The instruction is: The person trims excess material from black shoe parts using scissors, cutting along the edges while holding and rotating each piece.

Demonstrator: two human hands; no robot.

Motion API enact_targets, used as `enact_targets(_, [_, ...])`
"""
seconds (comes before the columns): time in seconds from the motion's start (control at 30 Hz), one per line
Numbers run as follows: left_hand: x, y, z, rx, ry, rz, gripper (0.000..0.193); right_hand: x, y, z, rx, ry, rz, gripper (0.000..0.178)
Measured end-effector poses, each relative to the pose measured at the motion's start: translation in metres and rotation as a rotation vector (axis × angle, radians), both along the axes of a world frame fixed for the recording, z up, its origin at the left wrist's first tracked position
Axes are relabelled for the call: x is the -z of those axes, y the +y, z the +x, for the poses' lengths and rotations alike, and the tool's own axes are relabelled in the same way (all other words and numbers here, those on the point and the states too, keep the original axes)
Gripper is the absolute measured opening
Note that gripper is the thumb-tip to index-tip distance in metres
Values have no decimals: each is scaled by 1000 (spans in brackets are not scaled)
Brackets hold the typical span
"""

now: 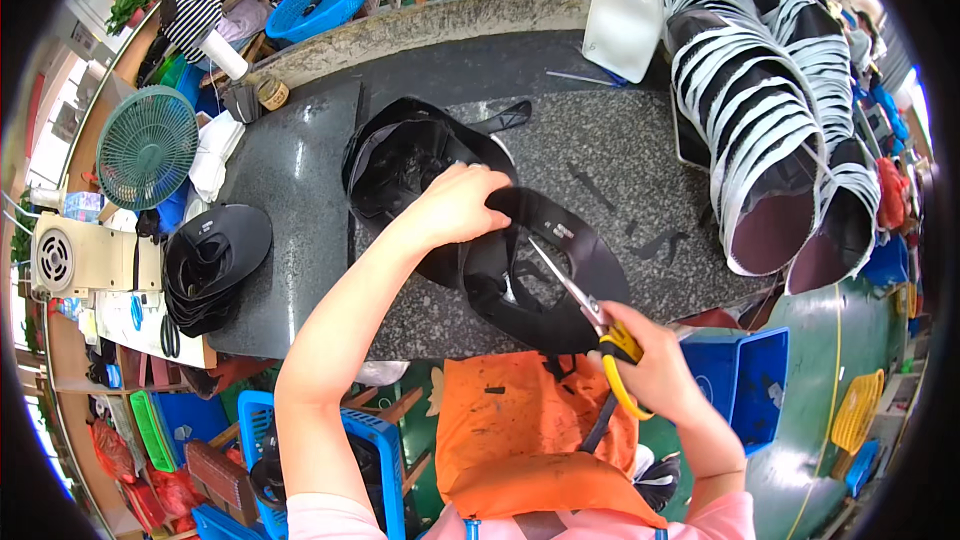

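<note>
On the dark speckled worktop, my left hand (pixel 465 202) lies over soft black pieces with its fingers closed on an edge of one. The nearer black piece (pixel 590 270) is a curved loop with a small pale label inside, maybe a shoe upper or a cap. Behind it, another hollow black piece (pixel 385 165) stands partly covered by my hand, with a strap sticking out to the right. My right hand (pixel 645 355) grips scissors (pixel 622 345) by their yellow handles. Their blades point up and left over the opening of the nearer loop.
Tall nested stacks of black, white-edged pieces (pixel 755 140) stand at the right. A white jug (pixel 622 20) sits at the back. Left are stacked black pieces (pixel 215 260) and a green basket (pixel 148 148). Dark scraps (pixel 655 243) lie on the worktop; a blue bin (pixel 755 385) stands below.
</note>
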State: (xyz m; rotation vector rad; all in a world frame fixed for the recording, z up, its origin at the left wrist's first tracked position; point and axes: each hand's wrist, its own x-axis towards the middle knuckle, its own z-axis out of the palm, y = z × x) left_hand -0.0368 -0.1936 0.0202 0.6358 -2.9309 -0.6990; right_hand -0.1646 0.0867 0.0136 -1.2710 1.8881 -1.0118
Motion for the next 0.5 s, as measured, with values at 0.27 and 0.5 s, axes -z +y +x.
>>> enact_targets(0.27, [-8, 69, 26, -377, 186, 1018, 19, -1, 15, -8, -8, 477, -146, 63])
enact_targets(0.5, [-7, 100, 53, -513, 363, 1526, 24, -9, 13, -23, -152, 721, -175, 66])
